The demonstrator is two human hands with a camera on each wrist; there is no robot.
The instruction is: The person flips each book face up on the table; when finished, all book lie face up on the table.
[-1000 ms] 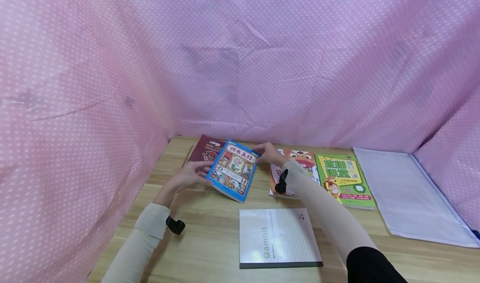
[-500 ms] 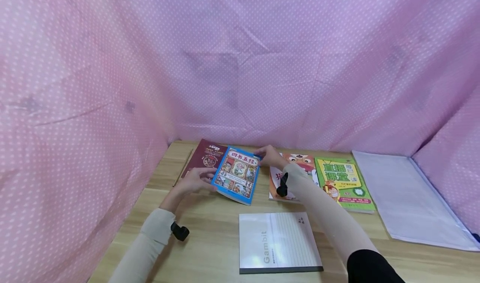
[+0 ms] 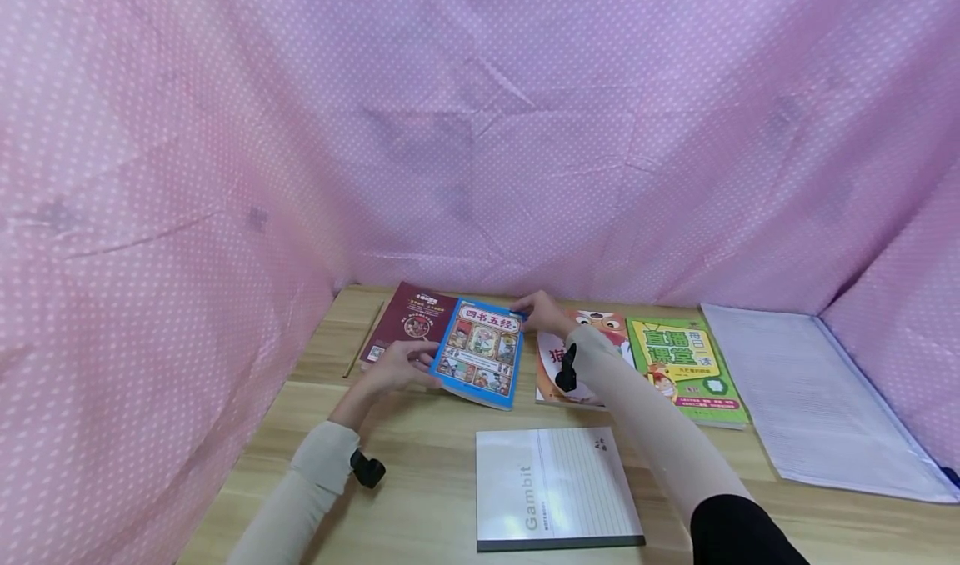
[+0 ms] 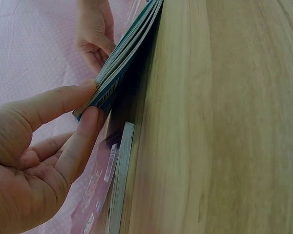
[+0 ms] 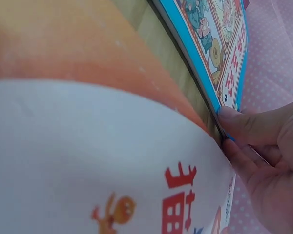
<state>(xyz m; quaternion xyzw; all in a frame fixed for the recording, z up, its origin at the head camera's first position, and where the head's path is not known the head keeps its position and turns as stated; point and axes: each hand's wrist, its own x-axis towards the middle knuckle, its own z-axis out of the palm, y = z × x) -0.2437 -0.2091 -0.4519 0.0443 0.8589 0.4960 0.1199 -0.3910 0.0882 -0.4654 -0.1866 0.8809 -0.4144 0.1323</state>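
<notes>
A blue-bordered comic-style book [image 3: 480, 352] lies between both hands, its cover facing up. My left hand [image 3: 396, 367] pinches its lower left corner; thumb above and finger beneath show in the left wrist view, where the book [image 4: 129, 48] is tilted and its near end lifted off the table. At the upper right corner my right hand [image 3: 543, 313] grips it, with the thumb on the cover in the right wrist view. A maroon book [image 3: 408, 319] sits directly left of the blue one, partly behind my left hand.
An orange-and-white picture book [image 3: 551, 373] lies partly under my right forearm, beside a green book [image 3: 686, 369]. A Gambit notebook [image 3: 558, 486] is nearest me. A translucent mesh sheet or pouch [image 3: 817, 398] lies far right, a thin stick [image 3: 363, 337] far left. Pink dotted cloth [image 3: 480, 132] hangs behind.
The blue book has shifted to the right, with my left hand following it. More of the maroon book now shows. My right hand keeps its grip and has moved slightly right.
</notes>
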